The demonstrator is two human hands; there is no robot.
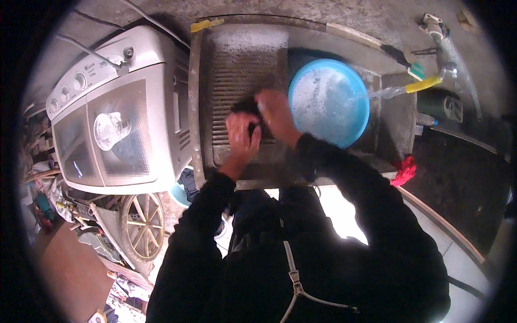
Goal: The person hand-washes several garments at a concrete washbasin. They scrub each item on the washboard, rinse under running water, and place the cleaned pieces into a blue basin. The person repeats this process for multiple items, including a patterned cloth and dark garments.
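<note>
A small black piece of cloth [247, 105] is bunched on the ridged washboard [223, 81] built into the left side of a concrete sink. My left hand [242, 132] is closed with bent fingers at its near edge. Just to the right and a little farther off, my right hand [276, 110] grips the same dark cloth, its fingers partly blurred. Both hands look wet. Beside my right hand stands a round blue basin [368, 107] holding foamy water. Water runs into it from a clear hose with a yellow end [424, 84].
White suds [247, 39] lie at the washboard's far end. A tap [432, 24] rises at the far right, and a brush with green bristles [415, 71] rests on the rim. Red cloth [404, 170] hangs on the near right corner. A white washing machine [124, 107] flanks the sink's left.
</note>
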